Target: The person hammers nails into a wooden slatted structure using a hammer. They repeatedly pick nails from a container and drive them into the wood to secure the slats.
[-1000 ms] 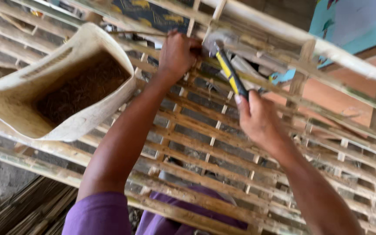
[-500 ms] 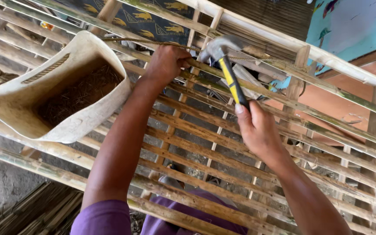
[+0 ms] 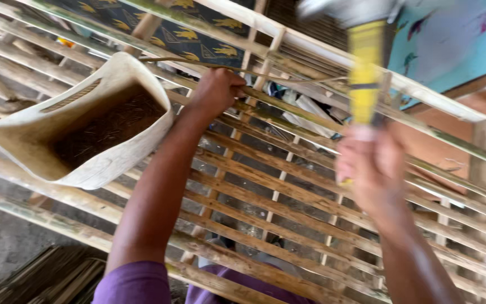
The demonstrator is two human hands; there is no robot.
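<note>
My left hand [image 3: 217,90] is closed around a thin bamboo slat [image 3: 288,118] of a slatted bamboo frame [image 3: 288,214], pinching it near the frame's upper rail. My right hand [image 3: 369,166] grips the yellow handle of a hammer [image 3: 365,67], raised and blurred with motion, its grey metal head up at the top edge of the view. The hammer is lifted clear of the frame, above and to the right of my left hand.
A cream plastic container [image 3: 40,132], cut open and holding a dark pile of small nails, rests on the frame at the left. Patterned dark blue cloth [image 3: 158,28] and a light blue sheet [image 3: 457,45] hang behind. Bamboo strips [image 3: 40,278] lie on the ground at lower left.
The hammer, resting with its head on the frame beside my left hand before, has swung up and away to the right. My left hand stays on the slat.
</note>
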